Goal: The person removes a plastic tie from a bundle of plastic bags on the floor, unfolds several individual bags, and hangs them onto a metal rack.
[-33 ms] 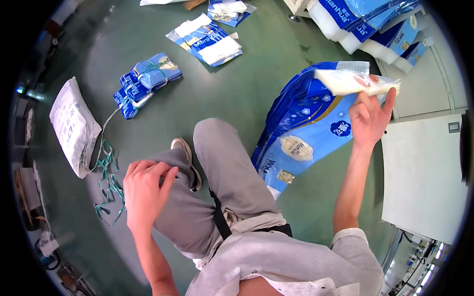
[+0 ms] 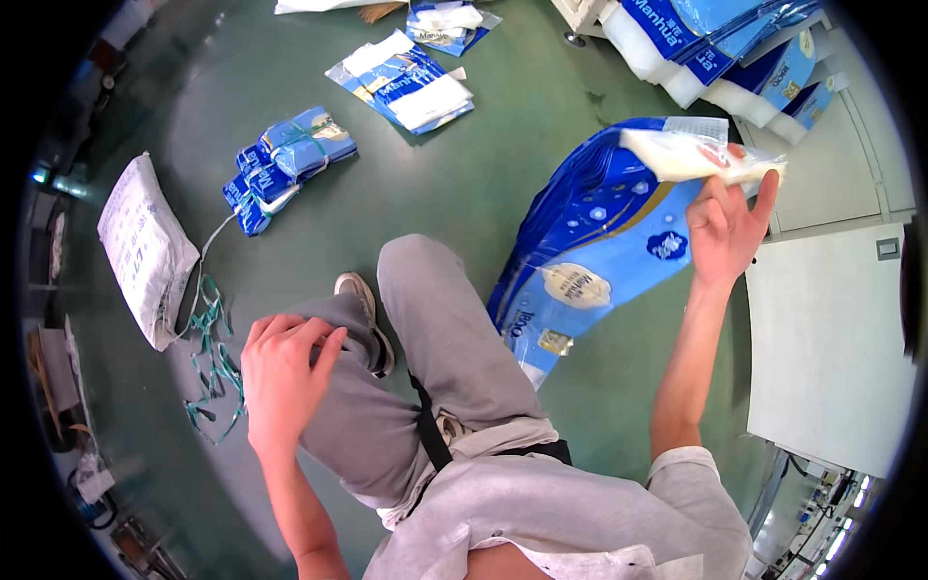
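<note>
My right hand grips a stack of blue printed plastic packaging bags by its whitish, see-through upper end. Some of its fingertips show through the film, while the thumb side sticks up outside. The stack hangs bent to the right of my knees, its layered edges fanned along the left side and its lower corner near my right thigh. On my left knee rests my left hand, holding nothing, its fingers loosely curved and slightly apart.
On the floor lie a tied blue bundle, a white sack, tangled green straps and flat blue-white packages. More blue bags are piled at the far right. A white cabinet stands close beside my right arm.
The stack of bags has swung very slightly upward and to the left in my right hand. My left hand stays on the knee.
</note>
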The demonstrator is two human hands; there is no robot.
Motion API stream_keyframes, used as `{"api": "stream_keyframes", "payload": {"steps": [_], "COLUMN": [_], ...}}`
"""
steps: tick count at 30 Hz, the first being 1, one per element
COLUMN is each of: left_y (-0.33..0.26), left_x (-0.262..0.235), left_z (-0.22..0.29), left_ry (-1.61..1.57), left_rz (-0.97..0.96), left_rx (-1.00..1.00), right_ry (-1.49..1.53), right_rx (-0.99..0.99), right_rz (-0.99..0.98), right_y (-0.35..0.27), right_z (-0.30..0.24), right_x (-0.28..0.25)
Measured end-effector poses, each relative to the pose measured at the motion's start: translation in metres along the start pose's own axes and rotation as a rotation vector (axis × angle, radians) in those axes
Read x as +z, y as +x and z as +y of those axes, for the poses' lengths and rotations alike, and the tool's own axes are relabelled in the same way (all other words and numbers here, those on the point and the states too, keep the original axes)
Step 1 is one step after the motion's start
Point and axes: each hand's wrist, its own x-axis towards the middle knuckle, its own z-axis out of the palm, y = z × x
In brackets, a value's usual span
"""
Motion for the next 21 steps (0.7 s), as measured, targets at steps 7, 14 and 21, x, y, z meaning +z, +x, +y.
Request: {"api": "stream_keyframes", "payload": {"steps": [7,14,21], "left_y": [0.035,0.155,0.174], "left_x": [-0.015,-0.12,-0.113], "left_z": [-0.002,0.14,0.176], "left_ry": [-0.629,-1.187,-0.733], "left_rz": [-0.134,-0.107,-0.035], "left_rx": [0.057,0.563,0.762], "right_ry": [-0.037,-0.081,-0.049], "right_rx": [0.074,0.155,0.111], "right_rz": [-0.305,-0.364,-0.346], "right_y": [0.041,0.04,0.004], "right_z": [0.003,0.035,0.017], "right_x": [0.058,0.115,0.124]}}
